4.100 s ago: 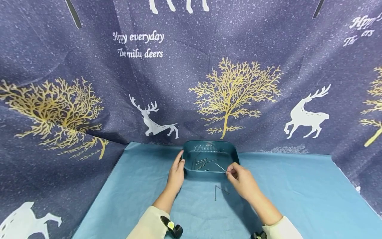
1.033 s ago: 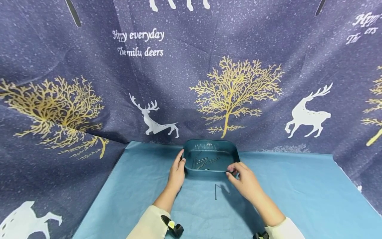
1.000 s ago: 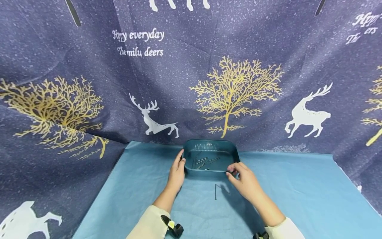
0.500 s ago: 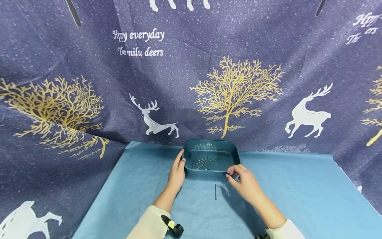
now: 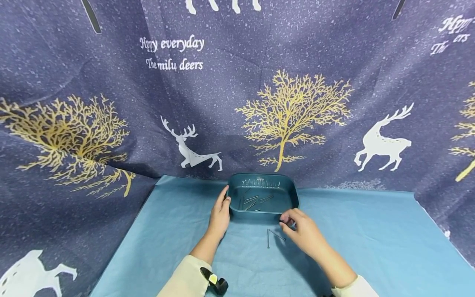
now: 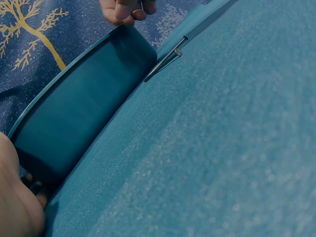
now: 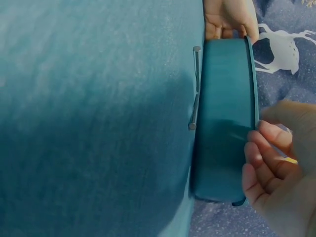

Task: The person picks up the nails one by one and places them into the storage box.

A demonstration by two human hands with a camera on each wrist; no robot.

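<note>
Two long nails lie on the cloth in front of a teal plastic tray (image 5: 256,217), one pointing straight away (image 5: 268,239), the other slanted (image 5: 278,236); their ends meet in a V. Inside the tray are several more nails (image 5: 251,199). My left hand (image 5: 220,216) grips the tray's left end, thumb at the rim. Beside the tray's front right corner is my right hand (image 5: 301,228), fingers loosely bent and nothing seen between them. The right wrist view has its fingers (image 7: 266,163) overlapping the tray wall (image 7: 224,98).
A light blue cloth (image 5: 356,231) covers the table. Close behind the tray hangs a dark blue curtain (image 5: 230,103) printed with deer and yellow trees. A black wrist device (image 5: 215,281) sits at the left sleeve.
The nail pinched by my right hand about four seconds ago has left its fingers, and another lies at the tray's right side. My right hand has since lowered toward me; the left stayed.
</note>
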